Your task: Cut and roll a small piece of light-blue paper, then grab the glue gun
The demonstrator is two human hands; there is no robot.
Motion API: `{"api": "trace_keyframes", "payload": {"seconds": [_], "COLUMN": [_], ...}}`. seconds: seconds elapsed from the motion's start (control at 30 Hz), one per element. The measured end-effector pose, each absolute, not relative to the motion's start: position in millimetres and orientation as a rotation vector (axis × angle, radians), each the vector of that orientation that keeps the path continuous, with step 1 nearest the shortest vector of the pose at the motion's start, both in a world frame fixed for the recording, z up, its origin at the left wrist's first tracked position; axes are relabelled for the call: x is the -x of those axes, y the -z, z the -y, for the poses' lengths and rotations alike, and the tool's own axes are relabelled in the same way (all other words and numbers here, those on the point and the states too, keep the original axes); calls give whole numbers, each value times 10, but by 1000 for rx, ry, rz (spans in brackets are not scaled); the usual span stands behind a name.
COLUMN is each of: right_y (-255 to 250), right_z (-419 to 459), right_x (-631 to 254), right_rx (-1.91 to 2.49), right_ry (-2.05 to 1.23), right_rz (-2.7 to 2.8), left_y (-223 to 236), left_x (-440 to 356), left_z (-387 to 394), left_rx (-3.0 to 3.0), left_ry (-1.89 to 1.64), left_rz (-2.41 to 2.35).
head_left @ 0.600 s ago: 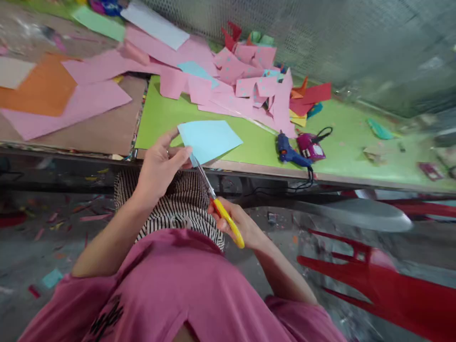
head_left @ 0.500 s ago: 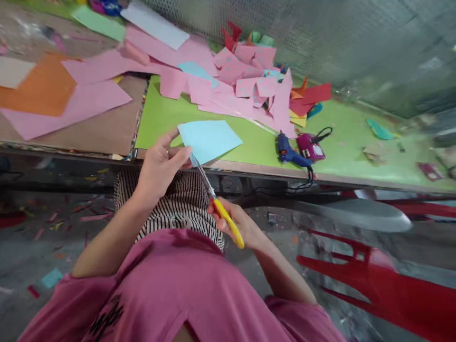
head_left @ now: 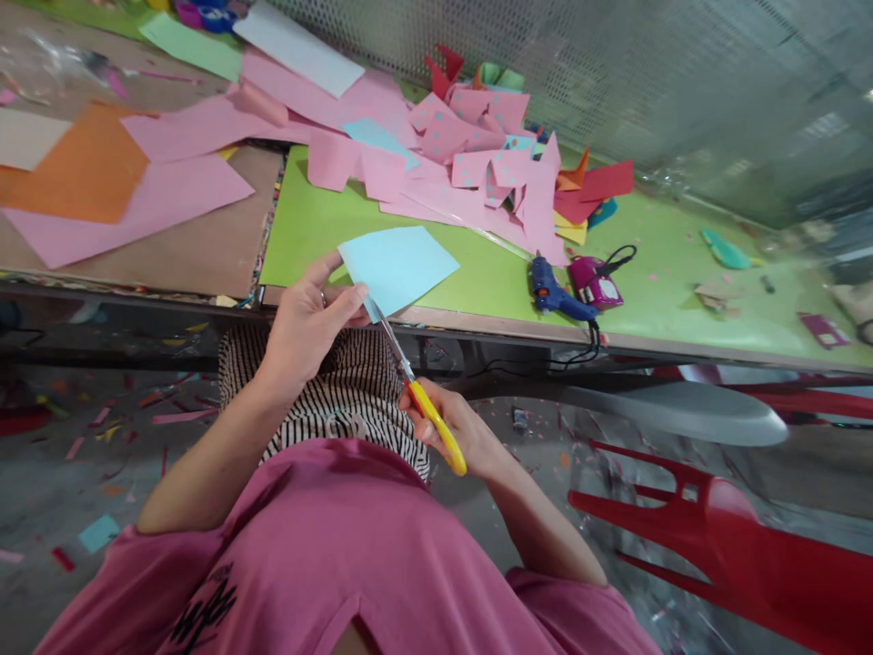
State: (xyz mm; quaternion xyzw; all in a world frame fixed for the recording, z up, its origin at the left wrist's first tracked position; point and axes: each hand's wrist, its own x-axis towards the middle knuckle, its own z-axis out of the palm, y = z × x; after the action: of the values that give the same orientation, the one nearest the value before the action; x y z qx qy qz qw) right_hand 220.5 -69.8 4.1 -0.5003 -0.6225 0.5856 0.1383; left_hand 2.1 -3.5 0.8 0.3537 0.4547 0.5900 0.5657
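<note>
My left hand (head_left: 306, 323) pinches the near corner of a light blue sheet of paper (head_left: 402, 264) and holds it up over the table's front edge. My right hand (head_left: 454, 428) grips the yellow handles of a pair of scissors (head_left: 416, 391). The blades point up and left and meet the lower edge of the blue paper right beside my left thumb. Both hands hover above my lap, in front of the table.
A green sheet (head_left: 320, 227) covers the table, with a heap of pink paper scraps (head_left: 470, 164) behind it. A blue glue gun (head_left: 556, 293) and a magenta device (head_left: 597, 282) lie to the right. An orange sheet (head_left: 82, 173) lies left. A red chair (head_left: 743, 546) stands at my right.
The blue paper has shifted slightly up and left with my left hand. The scissors stay at its lower edge.
</note>
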Motion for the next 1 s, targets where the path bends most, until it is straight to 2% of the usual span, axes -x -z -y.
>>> {"api": "trace_keyframes", "payload": {"seconds": [1.0], "right_y": [-112], "right_z": [691], "right_x": [-2186], "right_rx": [1470], "right_ry": [-1644], "right_rz": [1890], "left_y": [24], "left_x": [109], "left_z": [-38], "left_rx": [-883], "left_ry": [-1349], "left_rz": [-1064]}}
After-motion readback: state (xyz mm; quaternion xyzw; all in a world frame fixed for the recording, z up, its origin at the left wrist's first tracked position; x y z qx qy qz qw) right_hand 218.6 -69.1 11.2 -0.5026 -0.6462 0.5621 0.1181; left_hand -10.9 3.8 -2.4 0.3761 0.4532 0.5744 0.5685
